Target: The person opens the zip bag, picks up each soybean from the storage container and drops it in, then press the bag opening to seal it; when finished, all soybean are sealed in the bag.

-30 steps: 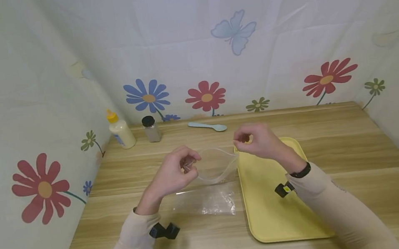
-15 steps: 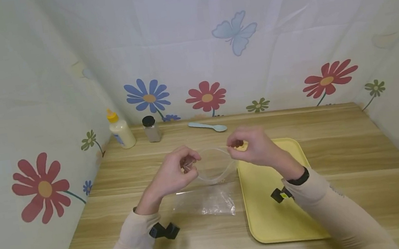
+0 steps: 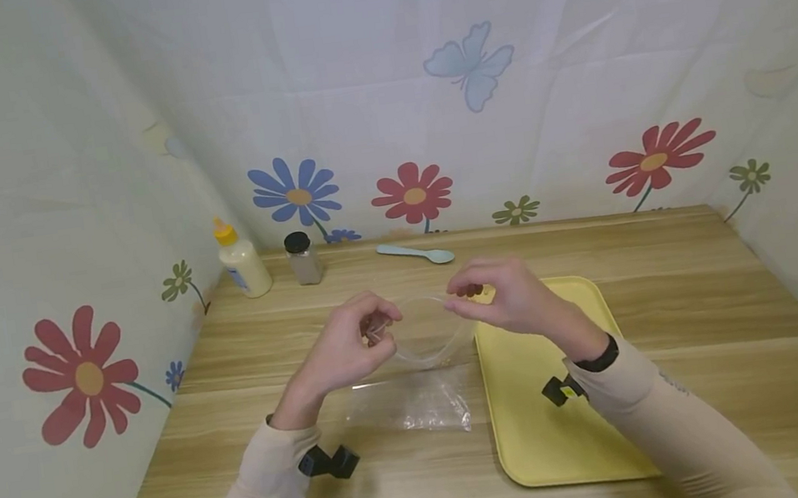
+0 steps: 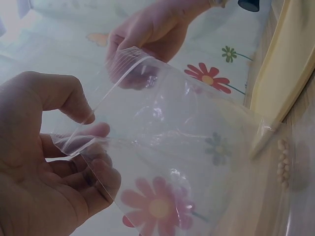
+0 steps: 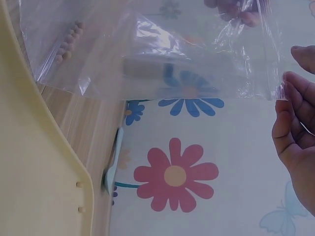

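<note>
A clear zip bag (image 3: 424, 359) hangs between my hands with its mouth spread, above the table. My left hand (image 3: 351, 344) pinches one end of the mouth, with its thumb and fingers curled on the film in the left wrist view. At the opposite corner is my right hand (image 3: 507, 298). In the right wrist view its curled fingers (image 5: 283, 130) meet the corner of the bag, while the thumb stands apart. Several small beige balls (image 4: 283, 164) lie clustered in the bottom of the bag.
A yellow tray (image 3: 552, 431) lies on the wooden table (image 3: 416, 491) under my right forearm. Along the back stand a bottle with a yellow nozzle cap (image 3: 244, 265) and a black-lidded jar (image 3: 305, 263), with a pale blue spoon (image 3: 418, 253) beside them. Printed curtains enclose the table.
My right hand has moved left with its end of the bag, narrowing the mouth, and its thumb has parted from the forefinger. The left hand stays in place.
</note>
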{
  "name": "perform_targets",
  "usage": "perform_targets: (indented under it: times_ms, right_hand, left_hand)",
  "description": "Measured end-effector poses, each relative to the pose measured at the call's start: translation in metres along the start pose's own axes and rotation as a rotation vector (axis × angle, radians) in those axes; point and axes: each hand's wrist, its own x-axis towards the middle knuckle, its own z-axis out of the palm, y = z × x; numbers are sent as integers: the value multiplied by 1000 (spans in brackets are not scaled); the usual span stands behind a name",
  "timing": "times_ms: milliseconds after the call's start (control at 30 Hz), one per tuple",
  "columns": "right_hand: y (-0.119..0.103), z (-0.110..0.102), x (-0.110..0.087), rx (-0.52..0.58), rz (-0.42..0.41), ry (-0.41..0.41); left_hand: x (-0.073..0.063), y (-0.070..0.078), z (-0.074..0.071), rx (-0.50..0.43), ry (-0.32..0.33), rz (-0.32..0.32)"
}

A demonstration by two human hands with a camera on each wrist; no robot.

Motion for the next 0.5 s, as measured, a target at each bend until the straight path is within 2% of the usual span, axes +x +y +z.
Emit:
perform_targets:
  times_ms: [300,500]
  right_hand:
    - [10,-5,-1,-40,17,6]
    - [22,-7,-2,-60,61,19]
  left_hand:
    - [-1,0,0,6,0,-2]
    - [-1,0,0,5,-2,-7]
